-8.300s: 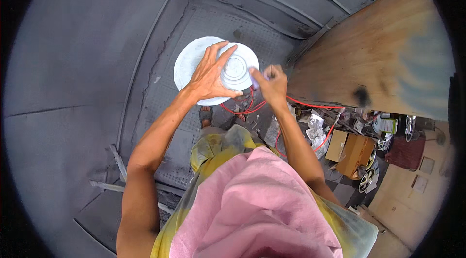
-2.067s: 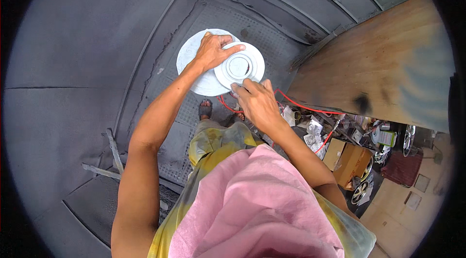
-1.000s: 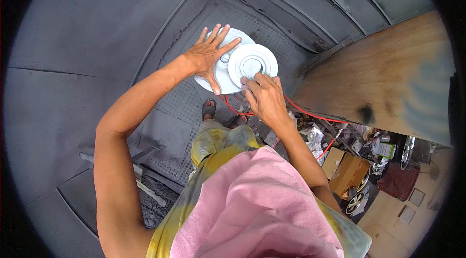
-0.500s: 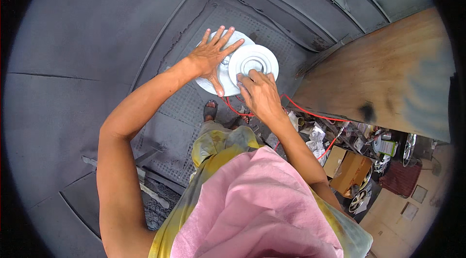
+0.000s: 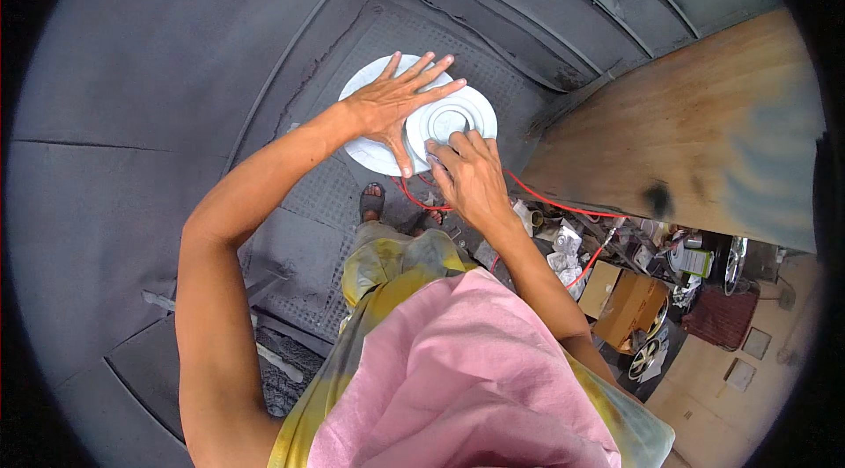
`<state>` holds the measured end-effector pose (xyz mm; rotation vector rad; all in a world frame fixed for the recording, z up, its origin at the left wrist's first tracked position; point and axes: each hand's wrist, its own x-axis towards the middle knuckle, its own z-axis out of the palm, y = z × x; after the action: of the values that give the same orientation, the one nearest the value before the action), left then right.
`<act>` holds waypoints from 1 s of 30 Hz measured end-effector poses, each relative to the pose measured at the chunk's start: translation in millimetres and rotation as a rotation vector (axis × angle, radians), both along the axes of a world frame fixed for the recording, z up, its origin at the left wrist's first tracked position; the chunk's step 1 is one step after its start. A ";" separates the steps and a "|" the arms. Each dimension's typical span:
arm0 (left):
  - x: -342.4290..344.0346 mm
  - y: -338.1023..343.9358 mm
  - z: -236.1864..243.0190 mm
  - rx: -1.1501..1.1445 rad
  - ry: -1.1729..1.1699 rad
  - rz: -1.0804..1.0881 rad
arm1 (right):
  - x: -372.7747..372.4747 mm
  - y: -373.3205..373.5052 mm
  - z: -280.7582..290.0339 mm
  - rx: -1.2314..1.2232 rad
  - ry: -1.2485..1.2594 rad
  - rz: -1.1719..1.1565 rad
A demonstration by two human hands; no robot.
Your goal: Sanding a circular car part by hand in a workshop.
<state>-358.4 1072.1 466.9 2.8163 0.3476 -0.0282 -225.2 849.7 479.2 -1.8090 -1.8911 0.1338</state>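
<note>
Below me, a large flat white disc (image 5: 356,85) lies partly under a smaller white round piece (image 5: 482,112) with raised concentric rings. My left hand (image 5: 392,109) rests palm down with spread fingers across the large disc, its fingertips and thumb reaching the edge of the ringed piece. On the near side of that ringed piece, my right hand (image 5: 475,176) has its fingers bent and pressed to the surface. Something small and greyish shows at its fingertips, mostly hidden by the fingers. What supports the discs is covered by them.
A red hose (image 5: 563,204) runs from beneath the discs to the right. Beside it stand a wooden panel (image 5: 669,134), a cardboard box (image 5: 629,310) and cluttered cans and wrappings. Grey walls (image 5: 132,72) enclose the left and far sides. A pale bar (image 5: 280,362) lies lower left.
My left hand has slid right across the large disc, onto the ringed piece's edge. My right hand stays at the near side of the ringed piece. The whole view has shifted slightly.
</note>
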 end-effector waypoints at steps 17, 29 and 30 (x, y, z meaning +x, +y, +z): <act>9.1 -5.1 -3.8 0.001 0.015 -0.060 | 0.3 -0.8 -1.4 -0.010 0.045 -0.016; 10.7 -2.7 -4.0 0.016 0.012 -0.092 | 0.7 0.1 -3.2 0.011 0.044 -0.015; 10.0 -2.9 -3.6 0.017 0.010 -0.095 | 0.8 -0.1 -2.9 0.003 0.043 -0.017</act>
<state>-348.4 1069.2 463.3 2.8487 0.2179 -0.0605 -224.4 849.5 476.3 -1.8062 -1.8448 0.1626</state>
